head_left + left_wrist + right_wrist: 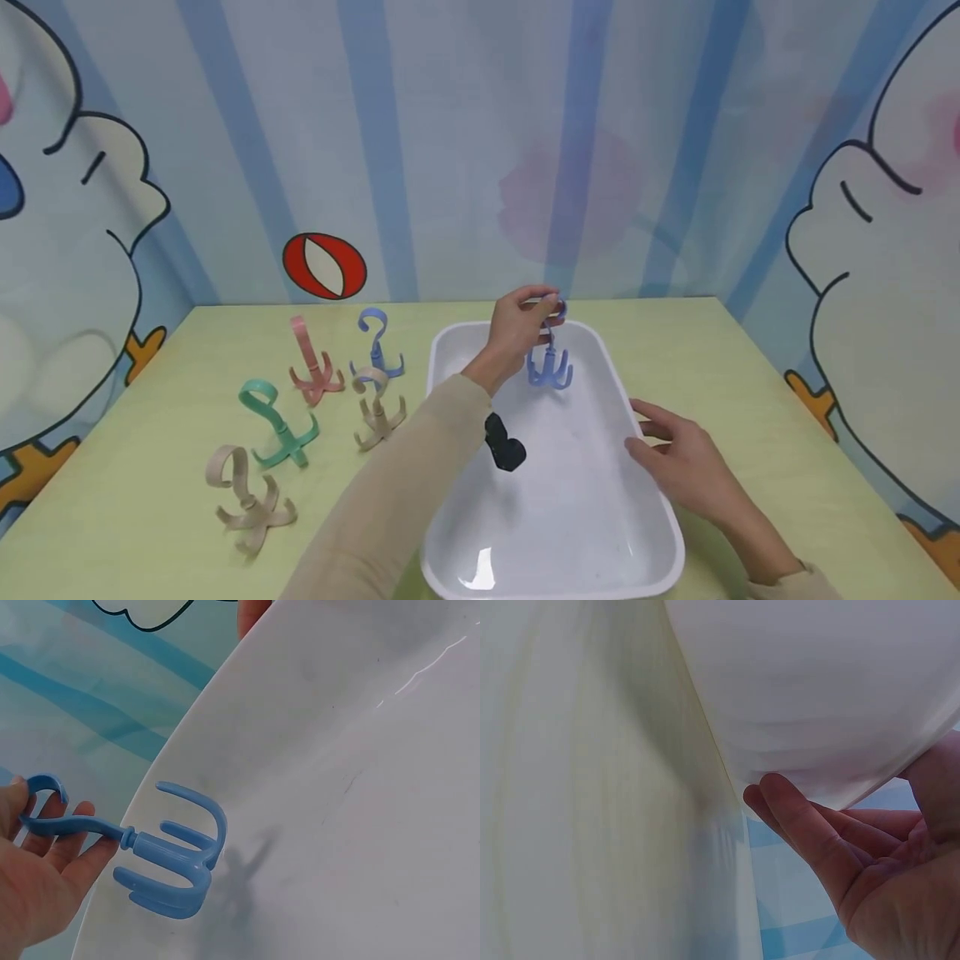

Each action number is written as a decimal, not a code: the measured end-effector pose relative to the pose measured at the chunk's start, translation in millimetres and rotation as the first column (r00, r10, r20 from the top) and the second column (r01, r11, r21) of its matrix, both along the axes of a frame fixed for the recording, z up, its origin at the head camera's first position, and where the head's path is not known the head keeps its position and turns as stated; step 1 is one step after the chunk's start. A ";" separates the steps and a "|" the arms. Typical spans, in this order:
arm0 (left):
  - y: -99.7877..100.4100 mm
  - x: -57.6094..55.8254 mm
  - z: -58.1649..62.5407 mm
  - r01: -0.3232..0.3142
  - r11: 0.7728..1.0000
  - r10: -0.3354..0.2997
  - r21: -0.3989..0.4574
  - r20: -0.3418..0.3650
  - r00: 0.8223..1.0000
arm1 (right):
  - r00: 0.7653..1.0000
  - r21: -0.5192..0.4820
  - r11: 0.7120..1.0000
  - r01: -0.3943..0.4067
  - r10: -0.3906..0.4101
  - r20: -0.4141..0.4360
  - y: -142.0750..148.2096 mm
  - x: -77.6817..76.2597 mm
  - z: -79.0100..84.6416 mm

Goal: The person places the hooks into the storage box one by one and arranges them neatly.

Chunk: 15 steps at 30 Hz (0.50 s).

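My left hand (519,333) pinches the curved top of a blue rotating hook hanger (550,370). The hanger hangs, prongs down, over the far part of a white plastic tray (570,500). In the left wrist view its four-way prongs (176,862) show beside the pale tray wall, with a shadow below. At the tray's right side, my right hand (686,462) holds the rim, its thumb at the top edge. In the right wrist view the fingers (810,832) lie against the tray's outer wall, and the thumb tip is hidden behind the rim.
Left of the tray stand several more hook hangers: pink (317,375), blue (377,354), green (283,437), and two beige ones (380,417), (255,512). A black object (504,443) shows beside the left sleeve. Printed panels border the yellow-green table (135,500).
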<state>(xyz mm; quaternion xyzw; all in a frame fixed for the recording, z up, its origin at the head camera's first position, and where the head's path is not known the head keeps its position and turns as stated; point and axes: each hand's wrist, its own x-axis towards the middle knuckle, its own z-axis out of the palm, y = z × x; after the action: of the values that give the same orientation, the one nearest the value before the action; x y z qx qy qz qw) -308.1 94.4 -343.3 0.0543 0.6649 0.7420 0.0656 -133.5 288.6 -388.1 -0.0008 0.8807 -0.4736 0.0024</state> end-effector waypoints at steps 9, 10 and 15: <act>6.6 -5.0 -5.5 0.019 0.999 -0.019 0.034 -0.005 1.000 | 1.000 -0.001 1.000 0.014 -0.014 0.012 -0.9 0.0 2.1; 7.3 -5.3 -6.0 0.016 0.999 -0.016 0.035 -0.005 1.000 | 1.000 -0.002 1.000 0.016 -0.016 0.012 -1.1 -0.1 2.3; 10.0 -5.4 -9.2 0.018 0.999 -0.018 0.027 0.007 1.000 | 0.999 -0.006 1.000 0.030 -0.030 0.024 -1.9 0.3 1.8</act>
<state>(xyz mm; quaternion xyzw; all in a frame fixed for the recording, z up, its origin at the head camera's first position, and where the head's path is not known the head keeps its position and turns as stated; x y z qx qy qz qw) -313.5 104.3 -352.6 0.0585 0.6540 0.7506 0.0740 -133.1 286.6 -386.3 0.0181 0.8791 -0.4762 0.0056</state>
